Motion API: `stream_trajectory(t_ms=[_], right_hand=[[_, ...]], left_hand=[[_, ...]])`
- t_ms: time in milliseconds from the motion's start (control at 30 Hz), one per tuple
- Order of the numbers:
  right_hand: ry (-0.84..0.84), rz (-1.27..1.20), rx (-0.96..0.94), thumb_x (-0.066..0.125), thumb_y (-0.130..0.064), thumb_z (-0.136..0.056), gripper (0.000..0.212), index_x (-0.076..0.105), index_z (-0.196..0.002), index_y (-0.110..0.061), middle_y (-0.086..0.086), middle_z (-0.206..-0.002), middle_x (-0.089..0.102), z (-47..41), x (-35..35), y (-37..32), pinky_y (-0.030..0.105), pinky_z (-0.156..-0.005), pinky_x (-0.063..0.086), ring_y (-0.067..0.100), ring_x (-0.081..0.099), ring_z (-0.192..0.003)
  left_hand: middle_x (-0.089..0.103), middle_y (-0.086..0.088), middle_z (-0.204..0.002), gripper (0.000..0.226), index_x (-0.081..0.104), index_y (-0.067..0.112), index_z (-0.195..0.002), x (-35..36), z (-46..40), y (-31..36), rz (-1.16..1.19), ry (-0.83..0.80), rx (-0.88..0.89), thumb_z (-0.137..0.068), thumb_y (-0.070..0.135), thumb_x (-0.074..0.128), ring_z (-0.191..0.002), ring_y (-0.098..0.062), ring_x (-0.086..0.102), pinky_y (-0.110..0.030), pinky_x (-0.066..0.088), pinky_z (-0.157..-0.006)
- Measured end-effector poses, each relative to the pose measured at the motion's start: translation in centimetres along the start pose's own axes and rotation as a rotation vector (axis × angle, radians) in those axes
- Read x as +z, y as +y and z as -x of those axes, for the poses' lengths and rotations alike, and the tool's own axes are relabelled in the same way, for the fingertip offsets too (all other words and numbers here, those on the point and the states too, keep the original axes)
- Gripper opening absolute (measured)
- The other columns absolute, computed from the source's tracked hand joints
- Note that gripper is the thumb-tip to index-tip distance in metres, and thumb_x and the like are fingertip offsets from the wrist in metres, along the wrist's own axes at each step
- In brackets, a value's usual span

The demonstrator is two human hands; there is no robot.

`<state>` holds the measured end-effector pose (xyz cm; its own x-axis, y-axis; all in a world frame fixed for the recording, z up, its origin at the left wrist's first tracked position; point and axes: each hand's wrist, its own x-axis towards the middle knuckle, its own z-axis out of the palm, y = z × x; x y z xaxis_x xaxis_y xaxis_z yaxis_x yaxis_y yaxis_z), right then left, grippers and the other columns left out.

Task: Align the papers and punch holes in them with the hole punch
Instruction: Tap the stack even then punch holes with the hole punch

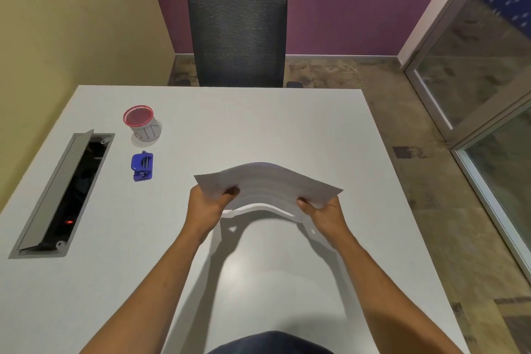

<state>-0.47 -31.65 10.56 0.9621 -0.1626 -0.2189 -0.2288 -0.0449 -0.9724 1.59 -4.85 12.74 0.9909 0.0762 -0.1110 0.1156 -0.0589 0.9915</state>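
Note:
A stack of white printed papers (267,185) is held above the middle of the white table (258,267), bowed upward in an arch. My left hand (209,205) grips the stack's left edge and my right hand (324,214) grips its right edge, thumbs on top. The lower sheets sag slightly apart from the top ones at the near edge. A small blue hole punch (142,166) lies on the table to the left of the papers, apart from both hands.
A red mesh cup (141,122) stands behind the hole punch. An open cable hatch (66,195) with a raised grey lid is set into the table's left side. A dark mesh office chair (237,34) faces the table's far edge. A glass partition is at the right.

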Motion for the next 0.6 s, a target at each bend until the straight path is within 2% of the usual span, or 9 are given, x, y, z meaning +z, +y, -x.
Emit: stream_trajectory(t_ms=[67, 167, 300, 400, 600], right_hand=[[-0.06, 0.016, 0.004, 0.077, -0.003, -0.081, 0.036, 0.066, -0.105, -0.027, -0.012, -0.098, 0.075, 0.1, -0.4, 0.0, 0.018, -0.082, 0.055, 0.003, 0.07, -0.094], [-0.124, 0.04, 0.033, 0.079, -0.001, -0.078, 0.047, 0.061, -0.119, -0.016, 0.002, -0.113, 0.071, 0.3, -0.5, 0.7, 0.025, -0.086, 0.055, 0.013, 0.068, -0.104], [-0.089, 0.063, 0.039, 0.078, 0.001, -0.077, 0.046, 0.063, -0.109, -0.028, -0.003, -0.107, 0.072, 0.4, 0.1, 1.2, 0.018, -0.077, 0.055, 0.006, 0.069, -0.097], [-0.045, 0.066, 0.056, 0.075, 0.006, -0.077, 0.045, 0.063, -0.109, -0.023, -0.001, -0.105, 0.071, 0.0, 0.4, 1.3, 0.014, -0.074, 0.054, 0.009, 0.069, -0.095], [-0.004, 0.032, 0.069, 0.069, 0.012, -0.077, 0.046, 0.064, -0.1, -0.028, -0.009, -0.095, 0.071, -0.1, 2.1, 0.9, 0.008, -0.067, 0.051, -0.006, 0.068, -0.08]], left_hand=[[0.077, 0.01, -0.097, 0.031, 0.074, 0.037, -0.096, -0.2, 0.1, -0.4, 0.017, 0.007, -0.008, -0.073, 0.017, 0.084, -0.09, -0.007, 0.072, -0.018, 0.056, -0.071], [0.077, 0.009, -0.101, 0.036, 0.073, 0.035, -0.1, -0.1, 0.6, -1.5, 0.036, 0.011, -0.055, -0.07, 0.02, 0.087, -0.092, -0.008, 0.073, -0.019, 0.057, -0.072], [0.076, 0.009, -0.103, 0.042, 0.07, 0.028, -0.107, 0.5, 0.9, -2.2, 0.043, 0.002, -0.087, -0.069, 0.021, 0.087, -0.094, -0.01, 0.073, -0.02, 0.057, -0.073], [0.076, 0.008, -0.103, 0.045, 0.069, 0.025, -0.11, 0.7, 0.7, -2.3, 0.055, 0.021, -0.097, -0.07, 0.017, 0.087, -0.094, -0.01, 0.072, -0.018, 0.057, -0.071], [0.076, 0.003, -0.105, 0.045, 0.069, 0.021, -0.112, 1.8, 0.5, -2.4, 0.105, 0.016, -0.118, -0.07, 0.015, 0.086, -0.097, -0.015, 0.072, -0.031, 0.057, -0.081]])
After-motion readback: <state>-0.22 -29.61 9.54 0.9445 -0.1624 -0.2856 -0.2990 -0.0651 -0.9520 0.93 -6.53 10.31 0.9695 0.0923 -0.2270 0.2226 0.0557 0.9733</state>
